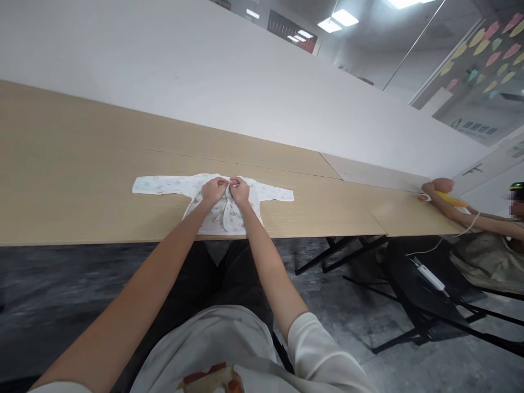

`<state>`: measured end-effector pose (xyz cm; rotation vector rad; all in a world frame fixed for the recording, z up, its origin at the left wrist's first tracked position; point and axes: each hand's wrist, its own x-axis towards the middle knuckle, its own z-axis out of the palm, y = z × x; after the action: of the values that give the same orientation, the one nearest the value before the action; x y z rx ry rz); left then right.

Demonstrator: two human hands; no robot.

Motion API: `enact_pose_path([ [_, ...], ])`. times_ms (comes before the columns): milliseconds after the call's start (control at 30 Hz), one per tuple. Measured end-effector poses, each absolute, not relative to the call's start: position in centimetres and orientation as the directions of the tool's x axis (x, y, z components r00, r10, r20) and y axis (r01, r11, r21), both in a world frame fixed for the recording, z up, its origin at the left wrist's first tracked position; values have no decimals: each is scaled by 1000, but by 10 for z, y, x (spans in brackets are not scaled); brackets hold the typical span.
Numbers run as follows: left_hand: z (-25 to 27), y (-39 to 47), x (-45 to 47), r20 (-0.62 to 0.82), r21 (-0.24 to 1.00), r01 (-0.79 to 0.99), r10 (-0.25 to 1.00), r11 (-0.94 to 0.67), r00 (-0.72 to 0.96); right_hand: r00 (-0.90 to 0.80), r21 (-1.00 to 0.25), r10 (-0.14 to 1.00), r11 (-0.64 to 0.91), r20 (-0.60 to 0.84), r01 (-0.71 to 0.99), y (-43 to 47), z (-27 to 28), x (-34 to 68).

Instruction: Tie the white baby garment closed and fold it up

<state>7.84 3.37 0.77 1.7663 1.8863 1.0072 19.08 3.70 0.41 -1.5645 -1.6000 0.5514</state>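
A small white baby shirt (pixel 208 221) with a faint coloured print lies flat on the light wooden table, its two sleeves spread out to the sides. My left hand (pixel 214 191) and my right hand (pixel 239 191) meet near its neckline, close together. Both pinch the cloth at the top of the front opening, fingers closed. Below them, the overlapping front edge hangs slightly curved down the middle. Whatever small fastening may lie between the fingertips is hidden.
The table (pixel 82 164) runs along a white wall (pixel 164 65), its front edge just before my lap. At far right another person's hands hold a doll (pixel 442 185) in yellow. A black chair (pixel 426 284) there carries a white power strip (pixel 429 275).
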Motion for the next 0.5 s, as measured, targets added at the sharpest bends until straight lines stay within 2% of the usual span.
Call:
enact_pose_path([
  [500, 4, 36, 76, 215, 670, 739, 972, -74, -97, 101, -779, 965, 129, 240, 613, 32, 10, 189],
])
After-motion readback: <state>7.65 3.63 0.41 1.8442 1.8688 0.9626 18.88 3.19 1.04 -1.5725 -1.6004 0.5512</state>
